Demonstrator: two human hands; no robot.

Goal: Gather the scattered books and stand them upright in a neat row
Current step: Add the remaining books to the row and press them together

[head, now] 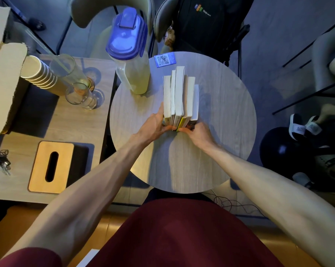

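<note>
The books (180, 97) stand in the middle of the frame. The left hand (155, 126) and right hand (197, 133) press their near ends with curled fingers. Stiff but tippy, I think: squeeze both outer sides.

Six books (180, 97) are stood upright, pressed side by side in one row on the round table (220, 132), page edges facing up. Pages are cream to white; one spine near the viewer is yellow. Heights and depths differ, so the far ends are stepped. The near ends are roughly aligned.
</note>
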